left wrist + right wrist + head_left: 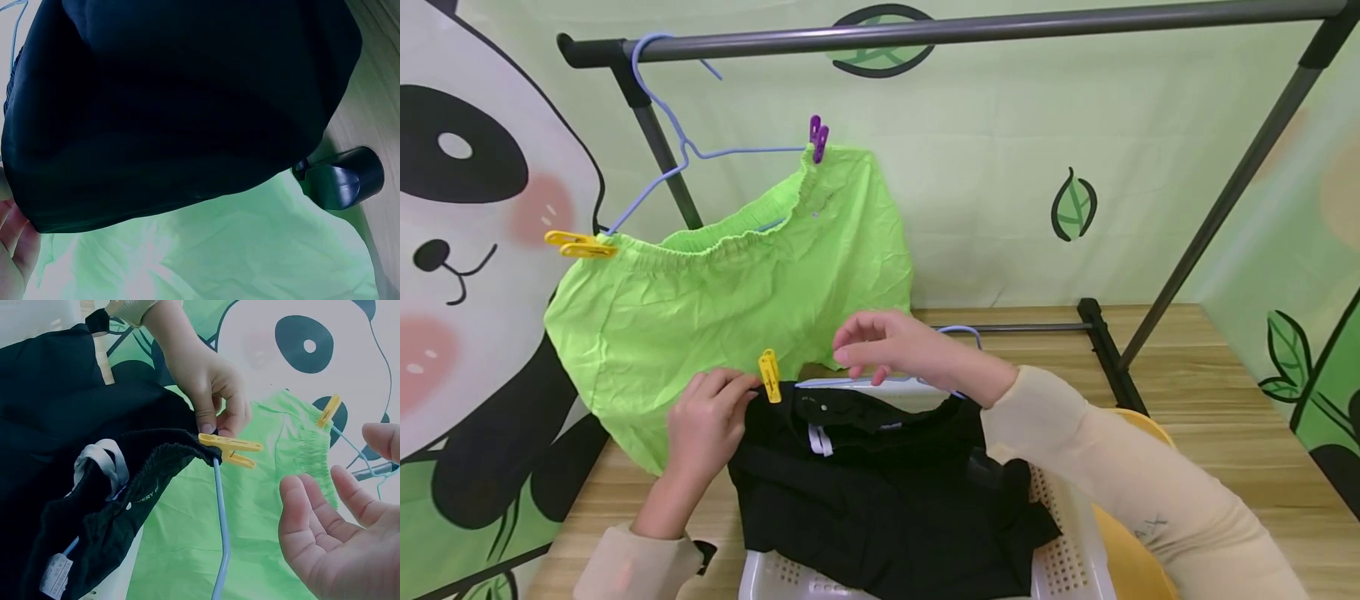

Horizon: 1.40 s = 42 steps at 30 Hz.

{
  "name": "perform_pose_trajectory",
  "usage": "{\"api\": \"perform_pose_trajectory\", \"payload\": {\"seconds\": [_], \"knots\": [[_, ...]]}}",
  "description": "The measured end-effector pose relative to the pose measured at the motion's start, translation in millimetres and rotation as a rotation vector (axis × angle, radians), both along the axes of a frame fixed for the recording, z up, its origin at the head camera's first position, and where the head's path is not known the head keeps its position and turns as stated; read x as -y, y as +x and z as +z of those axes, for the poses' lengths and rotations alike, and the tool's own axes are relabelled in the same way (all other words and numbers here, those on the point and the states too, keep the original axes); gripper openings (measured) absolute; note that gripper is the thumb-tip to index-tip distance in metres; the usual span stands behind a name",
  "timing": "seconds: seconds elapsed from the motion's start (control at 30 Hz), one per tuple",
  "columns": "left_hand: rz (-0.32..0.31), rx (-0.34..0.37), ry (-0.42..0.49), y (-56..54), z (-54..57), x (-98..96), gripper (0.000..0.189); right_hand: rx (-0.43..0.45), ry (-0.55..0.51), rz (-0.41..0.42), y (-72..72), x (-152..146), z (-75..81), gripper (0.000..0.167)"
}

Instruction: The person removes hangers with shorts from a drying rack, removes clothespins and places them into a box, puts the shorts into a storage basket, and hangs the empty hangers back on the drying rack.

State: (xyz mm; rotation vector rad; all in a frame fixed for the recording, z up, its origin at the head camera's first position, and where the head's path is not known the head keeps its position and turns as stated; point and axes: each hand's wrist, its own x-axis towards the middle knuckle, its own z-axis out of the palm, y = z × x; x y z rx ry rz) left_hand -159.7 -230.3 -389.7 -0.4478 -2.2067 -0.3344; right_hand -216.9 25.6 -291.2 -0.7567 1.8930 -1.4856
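Note:
A pair of black shorts with a white drawstring hangs over a basket, a light blue hanger along its waistband. My left hand pinches the left corner of that waistband between thumb and fingers. Beside those fingertips, a yellow clothespin clamps the waistband onto the hanger. My right hand is just right of the clothespin, above the hanger. In the right wrist view its fingers are loosely bent around nothing, apart from the clothespin.
Bright green shorts hang behind on another blue hanger, held by a yellow clothespin and a purple one. A dark metal rail runs overhead. The white basket and a yellow rounded object are on the wooden table.

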Motion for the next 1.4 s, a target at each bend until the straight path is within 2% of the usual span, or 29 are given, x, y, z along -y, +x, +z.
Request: {"api": "perform_pose_trajectory", "payload": {"seconds": [0.47, 0.87, 1.1, 1.4], "knots": [[-0.004, -0.032, -0.004, -2.7, 0.5, -2.3, 0.005, -0.044, 0.114, -0.028, -12.8, 22.3, -8.2, 0.025], [-0.007, -0.038, -0.003, -2.9, 1.0, -2.7, 0.005, -0.055, 0.161, -0.053, -20.0, 37.5, -14.4, 0.031], [-0.008, -0.023, -0.005, -1.4, 1.8, -2.7, 0.005, -0.066, 0.192, -0.063, -21.8, 50.9, -20.3, 0.032], [-0.01, -0.037, -0.003, -1.2, 2.3, -3.7, 0.006, -0.069, 0.232, -0.048, -21.4, 65.3, -26.5, 0.036]]}}
